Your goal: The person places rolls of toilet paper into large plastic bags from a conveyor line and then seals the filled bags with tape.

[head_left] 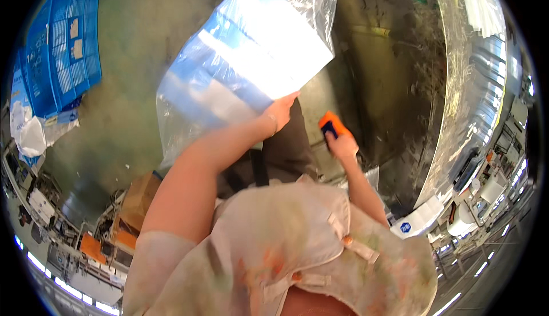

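Observation:
A large blue-and-white package in clear plastic wrap (251, 47) is in front of me, its right side glaring brightly. My left hand (279, 113) grips its lower edge, the fingers partly hidden by the wrap. Loose clear film stands up at its top right corner and hangs down at its lower left. To the right, my right hand (344, 146) is closed around an orange and dark blue handheld tool (336, 123), whose exact kind I cannot make out. The tool is apart from the package.
A blue plastic crate (66, 47) stands at the far left, with white and blue bags (34, 133) beside it. Along the right runs a worn work surface edge (446, 87) with clear film on it. Cardboard boxes (140, 199) lie at lower left, a white bag (420, 216) at lower right.

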{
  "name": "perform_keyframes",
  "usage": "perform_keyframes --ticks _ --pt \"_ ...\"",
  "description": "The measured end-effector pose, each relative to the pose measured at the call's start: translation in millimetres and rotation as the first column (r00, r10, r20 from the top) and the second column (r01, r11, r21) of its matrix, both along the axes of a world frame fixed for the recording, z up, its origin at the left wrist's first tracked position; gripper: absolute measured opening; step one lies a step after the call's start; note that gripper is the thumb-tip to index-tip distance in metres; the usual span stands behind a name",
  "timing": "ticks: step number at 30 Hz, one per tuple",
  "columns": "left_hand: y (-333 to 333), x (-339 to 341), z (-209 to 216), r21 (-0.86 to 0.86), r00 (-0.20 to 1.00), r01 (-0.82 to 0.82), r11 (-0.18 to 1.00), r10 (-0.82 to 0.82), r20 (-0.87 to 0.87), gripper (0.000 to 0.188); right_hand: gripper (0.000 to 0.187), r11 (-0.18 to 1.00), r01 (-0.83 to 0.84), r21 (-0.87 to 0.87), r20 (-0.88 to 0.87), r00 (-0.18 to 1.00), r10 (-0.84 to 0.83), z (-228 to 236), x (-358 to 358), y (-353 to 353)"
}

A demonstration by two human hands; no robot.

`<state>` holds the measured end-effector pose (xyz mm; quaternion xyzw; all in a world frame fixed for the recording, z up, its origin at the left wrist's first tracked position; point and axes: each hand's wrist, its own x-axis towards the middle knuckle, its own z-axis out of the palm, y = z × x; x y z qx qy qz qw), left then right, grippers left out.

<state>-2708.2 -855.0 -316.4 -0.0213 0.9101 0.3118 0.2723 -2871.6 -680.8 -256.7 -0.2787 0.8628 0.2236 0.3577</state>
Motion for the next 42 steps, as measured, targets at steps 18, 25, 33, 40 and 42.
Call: perform_keyframes --ticks 18,25,33,40,42 --pt "-204.5 284.8 -69.5 0.067 -0.058 -0.994 -0.087 0.936 0.349 0.058 0.041 0.483 -0.473 -0.737 -0.001 0.715 0.699 36.4 99.4 -227.1" --pt "-16.1 274.1 86.3 -0.246 -0.017 -0.967 0.059 0.955 0.297 0.087 0.037 0.541 -0.181 -0.821 0.438 0.406 0.802 27.1 111.3 -193.8" --pt "43.4 282.5 89.0 0.094 -0.529 -0.836 -0.541 0.839 0.128 0.039 0.029 0.925 -0.107 -0.366 0.919 0.117 0.377 -46.5 202.5 -221.7" --pt "-13.1 142.9 72.9 0.406 -0.410 -0.836 -0.368 0.912 -0.018 0.023 0.025 0.815 -0.078 -0.575 0.804 0.135 0.580 -54.7 177.3 -244.1" --pt "-12.5 115.2 59.5 0.276 -0.441 -0.856 -0.437 0.896 0.049 0.025 0.024 0.454 -0.061 -0.889 0.348 0.555 0.756 -1.2 121.9 -232.7"
